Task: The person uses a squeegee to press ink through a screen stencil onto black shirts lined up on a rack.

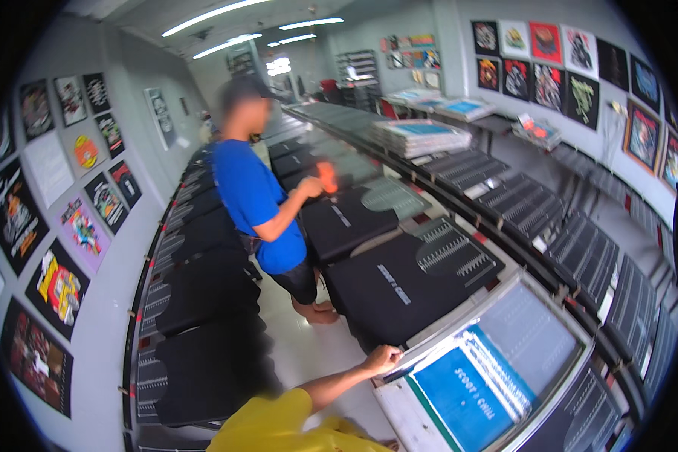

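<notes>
My left hand (pixel 384 359), below a yellow sleeve (pixel 267 423), is closed on the upper left edge of a silk-screen frame (pixel 448 329). The frame lies tilted over a printing board, and its mesh (pixel 531 331) has a blue area (pixel 453 392) with light lettering. A sliver of skin beside the frame's near corner may be my right hand (pixel 390 445); its fingers are hidden. Just beyond the frame, a black T-shirt (pixel 384 290) with small white print lies flat on a board.
A co-worker in a blue shirt (pixel 252 200) stands in the aisle, holding a blurred orange tool (pixel 327 178) over another black shirt (pixel 346 226). More black shirts (pixel 203 369) line the left table. Stacked screens (pixel 422 138) rest farther back. Printed designs hang on both walls.
</notes>
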`<state>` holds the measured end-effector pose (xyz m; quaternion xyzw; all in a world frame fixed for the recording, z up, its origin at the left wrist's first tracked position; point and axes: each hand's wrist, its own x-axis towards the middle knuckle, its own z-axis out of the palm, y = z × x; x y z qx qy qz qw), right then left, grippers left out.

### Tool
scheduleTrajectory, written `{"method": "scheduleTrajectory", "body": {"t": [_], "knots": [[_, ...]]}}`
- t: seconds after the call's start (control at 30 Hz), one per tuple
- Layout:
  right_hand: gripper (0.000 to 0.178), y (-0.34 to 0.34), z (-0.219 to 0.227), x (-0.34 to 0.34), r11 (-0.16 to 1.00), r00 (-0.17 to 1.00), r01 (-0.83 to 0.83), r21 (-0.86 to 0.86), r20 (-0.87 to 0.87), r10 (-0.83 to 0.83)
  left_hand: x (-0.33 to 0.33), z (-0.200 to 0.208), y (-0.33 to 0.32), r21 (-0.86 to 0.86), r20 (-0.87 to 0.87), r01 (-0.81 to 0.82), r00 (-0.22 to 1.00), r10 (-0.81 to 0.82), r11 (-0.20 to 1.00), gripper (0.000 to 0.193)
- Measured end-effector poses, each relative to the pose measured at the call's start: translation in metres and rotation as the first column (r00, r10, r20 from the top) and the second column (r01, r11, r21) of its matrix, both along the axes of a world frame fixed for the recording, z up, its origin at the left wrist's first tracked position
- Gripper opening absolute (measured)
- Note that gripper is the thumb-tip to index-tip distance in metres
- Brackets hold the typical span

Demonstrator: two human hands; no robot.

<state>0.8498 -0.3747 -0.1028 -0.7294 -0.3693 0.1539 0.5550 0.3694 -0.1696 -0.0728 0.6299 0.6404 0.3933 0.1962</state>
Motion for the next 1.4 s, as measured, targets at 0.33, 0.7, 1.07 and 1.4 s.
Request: {"method": "scheduleTrajectory", "body": {"t": [0.33,0.7,1.07,1.4], "knots": [[0.011,0.018,0.057,-0.004,0.991,0.963,-0.093,-0.098,0.242,0.114,0.000,-0.006,0.000,-0.129,-0.026,-0.019,1.000,0.016,0.991,0.030],[0.014,0.015,0.016,0.008,0.993,0.992,-0.112,-0.029,0.050,0.113,-0.005,0.006,0.007,-0.180,-0.107,-0.043,0.994,0.024,0.983,0.032],[0.022,0.008,0.030,-0.023,0.977,0.955,0.082,-0.195,-0.265,-0.133,-0.025,-0.006,0.011,-0.258,-0.082,0.032,0.995,-0.055,0.966,0.033],[0.014,0.014,0.013,-0.038,0.963,0.954,0.260,-0.070,-0.136,-0.268,-0.016,0.003,0.042,-0.335,-0.261,-0.008,0.961,-0.085,0.942,0.025]]}}
